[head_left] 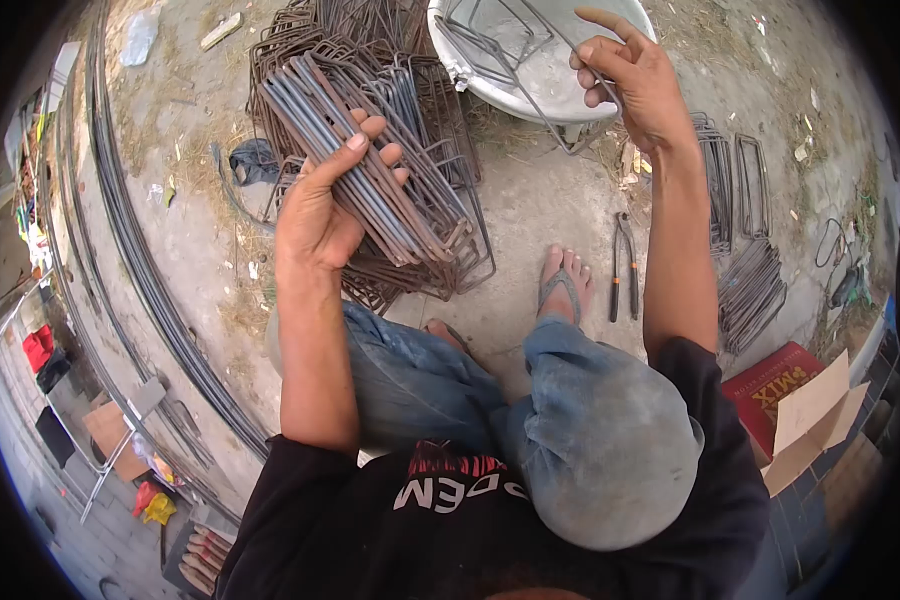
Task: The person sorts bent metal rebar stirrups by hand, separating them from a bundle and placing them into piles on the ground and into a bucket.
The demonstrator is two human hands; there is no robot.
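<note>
A bundle of bent metal frames (370, 170) lies in my left hand (330, 205), its thumb over the rods and its fingertips curled round the far side. Beneath and beyond it is a big pile of rusty wire frames (460, 130). At the upper right, my right hand (630, 80) pinches a thin bent wire frame (535, 108) between thumb and fingers. That frame hangs over a pale round basin (475, 88), where more bent wire rests.
Orange-handled pincers (615, 285) lie right of my foot. More wire frames (750, 290) are stacked at the right. Long steel bars (135, 235) run along the left. A red box (760, 385) and an open cardboard box (810, 420) sit at lower right.
</note>
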